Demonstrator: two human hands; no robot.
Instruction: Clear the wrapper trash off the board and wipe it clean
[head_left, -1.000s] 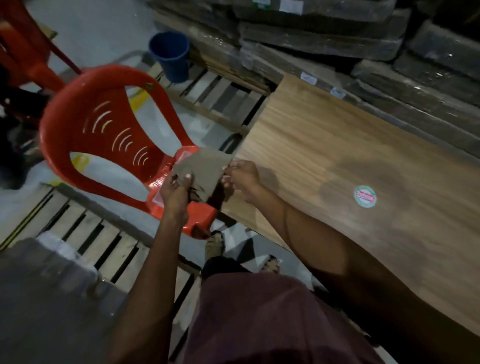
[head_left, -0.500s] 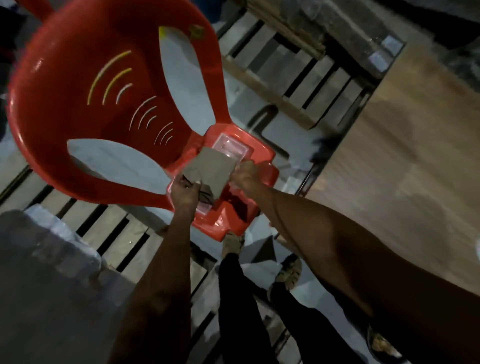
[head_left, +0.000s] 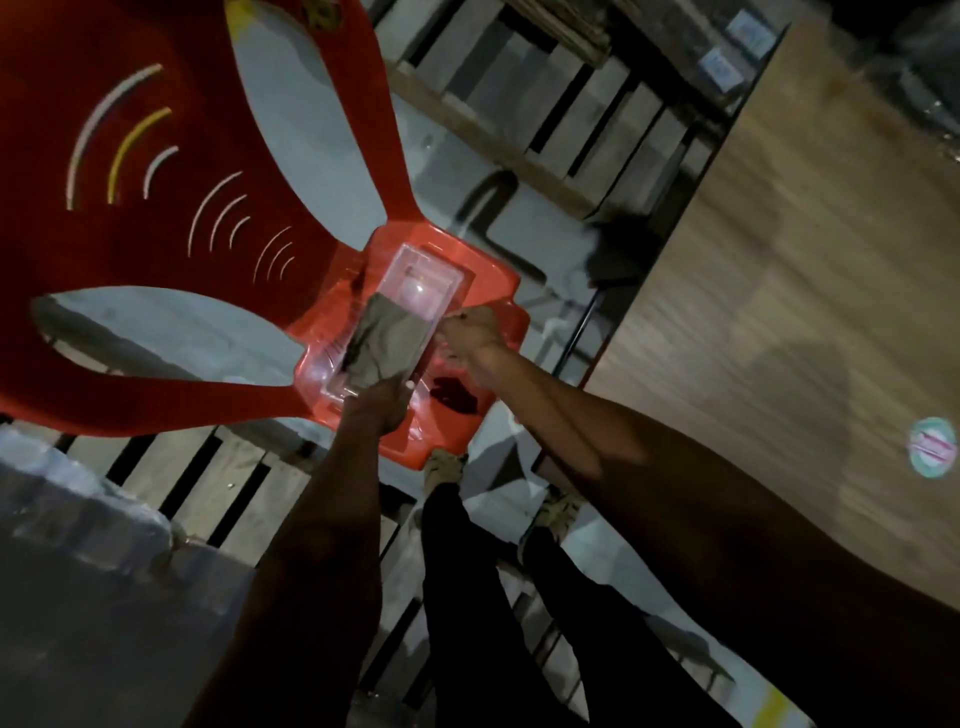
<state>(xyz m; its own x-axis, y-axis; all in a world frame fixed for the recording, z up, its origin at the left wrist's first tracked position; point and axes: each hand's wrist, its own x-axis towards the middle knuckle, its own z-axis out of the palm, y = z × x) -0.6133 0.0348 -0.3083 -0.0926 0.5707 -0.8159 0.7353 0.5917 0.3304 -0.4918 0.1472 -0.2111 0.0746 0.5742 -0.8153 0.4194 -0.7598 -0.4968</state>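
The brown wooden board (head_left: 810, 291) fills the right side and carries a round green and pink sticker (head_left: 933, 454). To its left stands a red plastic chair (head_left: 156, 171). A clear plastic tray (head_left: 423, 278) lies on the chair's seat. My left hand (head_left: 375, 410) grips the near end of a grey-brown wrapper piece (head_left: 387, 338) that lies in the tray. My right hand (head_left: 470, 332) is just right of the tray's edge with its fingers curled; nothing shows in it.
Wooden pallets (head_left: 587, 135) lie on the floor behind the chair and under my left arm. A dark object (head_left: 618, 249) sits at the board's near-left corner. My feet (head_left: 444, 467) stand between chair and board. A grey wrapped stack (head_left: 78, 597) is at bottom left.
My view swung down and left from the board to the chair seat. The wrapper piece went from both hands down into the clear tray; my right hand has let go of it.
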